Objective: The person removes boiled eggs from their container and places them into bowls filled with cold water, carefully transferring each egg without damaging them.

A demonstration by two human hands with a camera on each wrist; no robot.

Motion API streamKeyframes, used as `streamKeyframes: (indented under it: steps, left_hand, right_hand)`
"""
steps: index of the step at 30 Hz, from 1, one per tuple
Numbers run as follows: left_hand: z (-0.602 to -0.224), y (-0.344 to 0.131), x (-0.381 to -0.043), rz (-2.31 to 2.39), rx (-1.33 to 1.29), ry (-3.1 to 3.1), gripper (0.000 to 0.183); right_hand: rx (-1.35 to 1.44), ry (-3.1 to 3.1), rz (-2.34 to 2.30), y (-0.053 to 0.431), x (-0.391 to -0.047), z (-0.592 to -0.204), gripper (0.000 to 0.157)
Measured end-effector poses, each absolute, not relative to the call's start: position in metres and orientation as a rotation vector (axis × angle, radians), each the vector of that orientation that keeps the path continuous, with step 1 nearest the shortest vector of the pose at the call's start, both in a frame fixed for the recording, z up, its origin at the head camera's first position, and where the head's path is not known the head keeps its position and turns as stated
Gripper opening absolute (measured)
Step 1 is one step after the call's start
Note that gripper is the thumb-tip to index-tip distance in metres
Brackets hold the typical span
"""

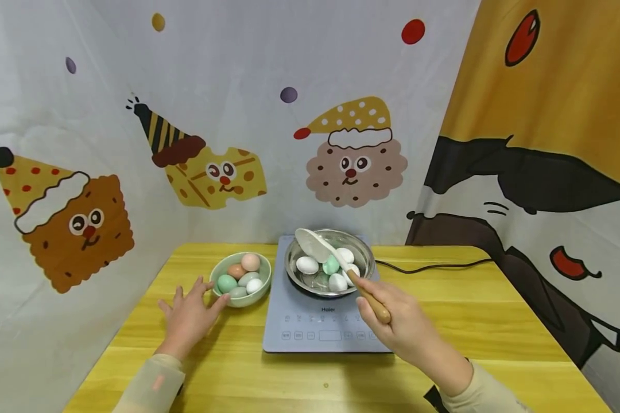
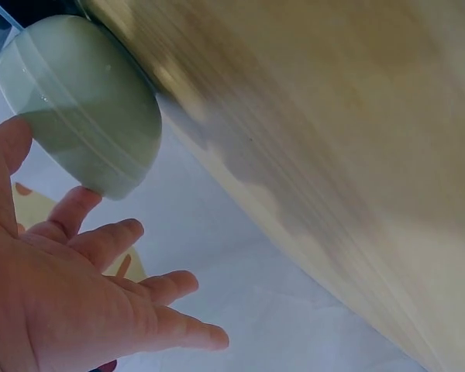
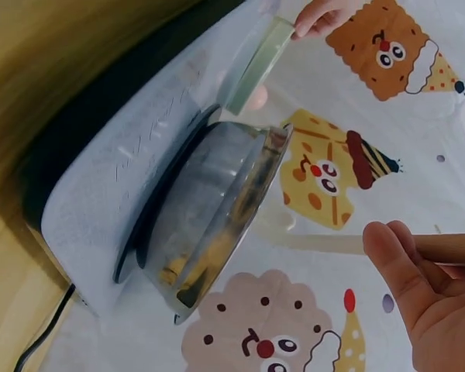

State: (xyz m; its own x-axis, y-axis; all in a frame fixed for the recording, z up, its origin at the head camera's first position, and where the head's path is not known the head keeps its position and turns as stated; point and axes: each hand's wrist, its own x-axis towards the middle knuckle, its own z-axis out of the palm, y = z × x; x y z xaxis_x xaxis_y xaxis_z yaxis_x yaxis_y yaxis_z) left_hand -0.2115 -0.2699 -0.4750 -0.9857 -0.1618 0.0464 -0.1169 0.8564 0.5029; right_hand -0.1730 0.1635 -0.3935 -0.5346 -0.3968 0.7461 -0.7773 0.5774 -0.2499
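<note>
My right hand (image 1: 400, 324) clamped on spatula (image 1: 336, 261) handle | left hand (image 1: 188, 315) flat, fingers spread, touching green bowl (image 1: 260, 289) | eggs (image 1: 336, 282) judged fragile, smooth, light: scoop from below.

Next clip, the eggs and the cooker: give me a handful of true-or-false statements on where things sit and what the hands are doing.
1. The right hand holds a spoon by its wooden handle. True.
2. The steel bowl sits on the bare table. False: it sits on the cooker.
3. The left hand holds an egg. False: it is open, with fingers touching the green bowl.
4. The green bowl stands on the table, left of the cooker. True.
5. The steel bowl is empty. False: it holds white eggs and a green one.
</note>
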Motion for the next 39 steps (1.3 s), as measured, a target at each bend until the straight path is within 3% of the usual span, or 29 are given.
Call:
streamKeyframes:
  steps: [6, 9, 13, 18, 25, 32, 39]
  left_hand:
    - [-0.473, -0.269, -0.211, -0.804, 0.209, -2.920, 0.072]
    - [-0.472, -0.269, -0.211, -0.811, 0.196, -2.907, 0.071]
    - [-0.472, -0.269, -0.211, -0.809, 0.185, -2.895, 0.070]
    - [-0.473, -0.270, -0.212, -0.805, 0.189, -2.899, 0.071]
    - [-0.477, -0.270, -0.212, -0.810, 0.204, -2.917, 0.073]
    - [-0.478, -0.269, -0.211, -0.818, 0.213, -2.913, 0.072]
    - [-0.480, -0.270, -0.211, -0.818, 0.219, -2.914, 0.073]
  right_hand:
    - [0.977, -2.158, 0.996, 0.168, -0.160, -0.396, 0.050]
    - [0.896, -2.143, 1.256, 0.177, -0.151, -0.400, 0.041]
    - [0.576, -2.143, 1.771, 0.190, -0.147, -0.400, 0.029]
    - [0.231, -2.072, 2.197, 0.199, -0.155, -0.396, 0.039]
    - [0.290, -2.177, 2.097, 0.201, -0.158, -0.399, 0.040]
    - [0.535, -2.310, 1.702, 0.201, -0.159, -0.409, 0.030]
    - [0.575, -2.385, 1.518, 0.202, -0.161, -0.408, 0.028]
